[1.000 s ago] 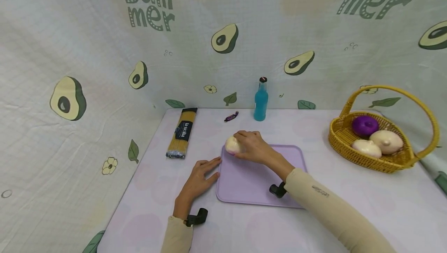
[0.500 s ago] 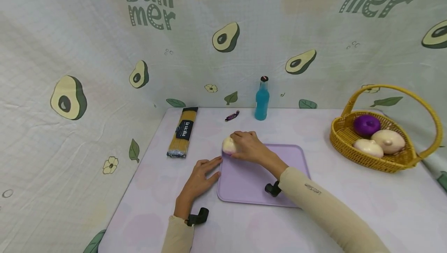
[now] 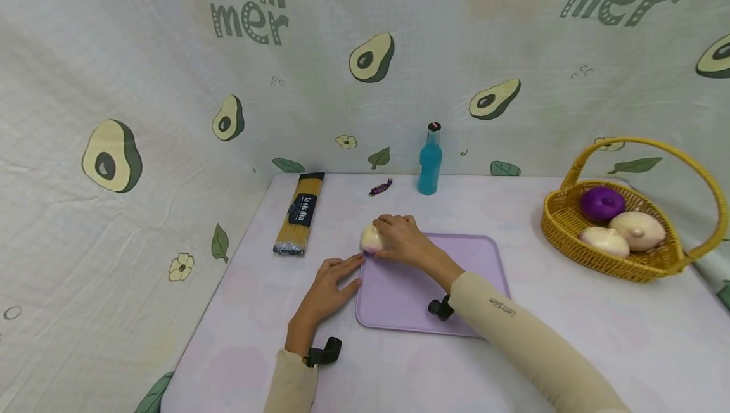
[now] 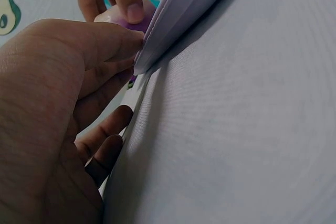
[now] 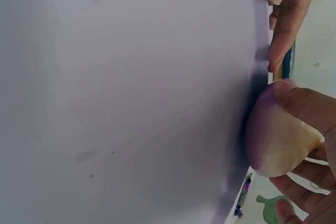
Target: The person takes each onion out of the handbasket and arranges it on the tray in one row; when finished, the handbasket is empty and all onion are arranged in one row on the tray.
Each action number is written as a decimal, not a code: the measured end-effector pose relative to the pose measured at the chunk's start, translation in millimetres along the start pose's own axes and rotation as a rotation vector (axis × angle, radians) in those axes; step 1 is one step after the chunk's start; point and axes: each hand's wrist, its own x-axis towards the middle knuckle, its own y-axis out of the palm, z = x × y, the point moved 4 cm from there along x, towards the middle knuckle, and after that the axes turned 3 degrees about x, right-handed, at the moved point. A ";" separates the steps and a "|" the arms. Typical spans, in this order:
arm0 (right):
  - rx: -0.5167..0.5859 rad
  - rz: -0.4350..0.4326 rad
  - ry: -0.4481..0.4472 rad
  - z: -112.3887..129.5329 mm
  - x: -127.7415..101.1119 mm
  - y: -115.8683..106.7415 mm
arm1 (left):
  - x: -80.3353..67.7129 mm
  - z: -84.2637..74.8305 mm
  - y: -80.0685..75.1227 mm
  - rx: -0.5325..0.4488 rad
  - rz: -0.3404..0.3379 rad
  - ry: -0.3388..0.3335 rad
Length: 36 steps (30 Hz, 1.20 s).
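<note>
A lilac tray lies on the table. My right hand grips a cream, purple-tinged turnip-like vegetable at the tray's far left corner; the right wrist view shows the vegetable against the tray edge, fingers curled round it. My left hand lies flat on the table, its straight fingers touching the tray's left rim. In the left wrist view the left hand's fingers meet the tray rim.
A yellow wicker basket at the right holds a purple vegetable and two cream ones. A blue bottle, a wrapped candy and a spaghetti pack lie toward the back. Avocado-print cloth walls the back and left.
My right hand has slid the vegetable slightly left toward the tray's corner. The left hand has stayed at the tray's rim.
</note>
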 end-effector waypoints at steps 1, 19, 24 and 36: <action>0.001 -0.002 0.002 -0.1 0.1 0.3 | 0.2 0.2 0.2 0.001 0.000 0.002; 0.049 0.002 0.031 2.4 -11.6 -7.1 | 0.9 2.8 1.3 0.002 0.005 -0.021; 0.079 -0.035 0.045 0.4 -21.2 -23.9 | 0.8 4.3 0.9 -0.001 0.011 -0.026; 0.054 -0.141 -0.004 -19.6 -60.6 -62.7 | -1.9 4.5 2.2 -0.022 0.011 -0.042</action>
